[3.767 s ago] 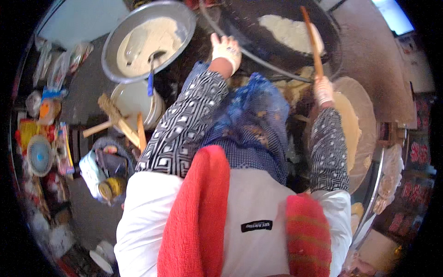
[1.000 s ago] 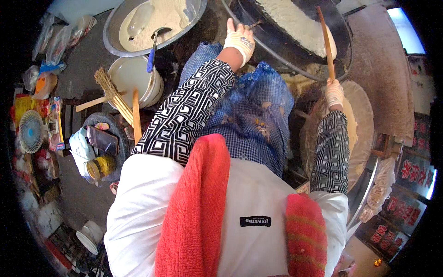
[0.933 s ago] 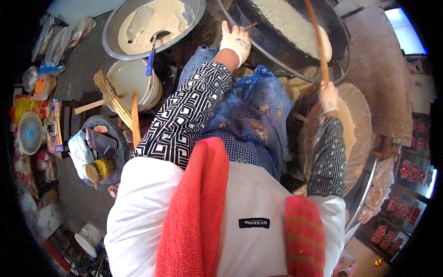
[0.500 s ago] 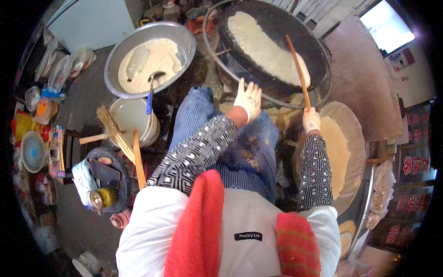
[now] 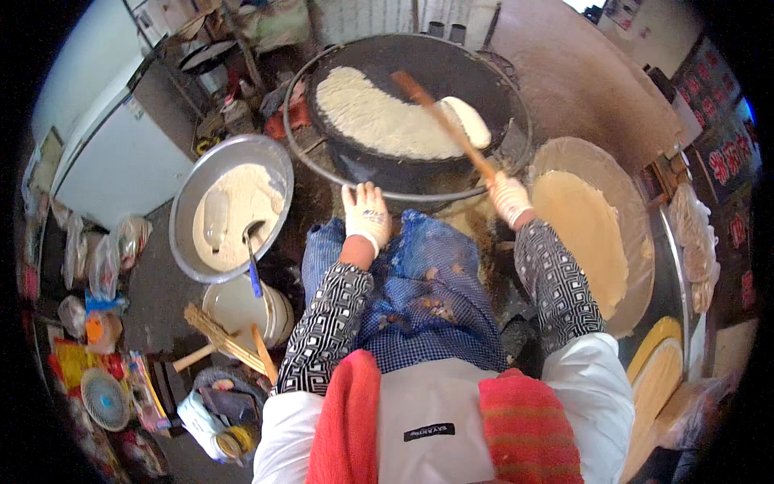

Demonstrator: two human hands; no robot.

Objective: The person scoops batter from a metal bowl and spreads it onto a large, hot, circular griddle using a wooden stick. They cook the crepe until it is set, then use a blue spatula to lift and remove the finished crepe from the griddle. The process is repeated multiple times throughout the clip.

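Note:
A wooden spatula [image 5: 445, 123], long and flat, is gripped in my gloved right hand [image 5: 511, 200]. Its blurred blade slants up and left over the round black griddle [image 5: 379, 68]. On the griddle, pale batter [image 5: 367, 117] lies in a curved band, with a smooth thick lump of batter or dough [image 5: 468, 121] at its right end. The spatula crosses between band and lump; whether it touches them I cannot tell. My gloved left hand [image 5: 368, 216] has its fingers stretched out at the near side of the metal ring [image 5: 419, 196] around the griddle, holding nothing.
At left stands a metal basin [image 5: 181, 234] of batter with a ladle [image 5: 253, 262], above a white bucket [image 5: 280, 319]. A whisk broom [image 5: 222, 335] lies across the bucket. Thin round flatbreads [image 5: 580, 234] sit on a lined tray [image 5: 641, 266] at right.
The view has turned, so the griddle sits lower and further left. In my right hand the spatula has swung from nearly upright to a leftward slant. My left hand stays by the ring.

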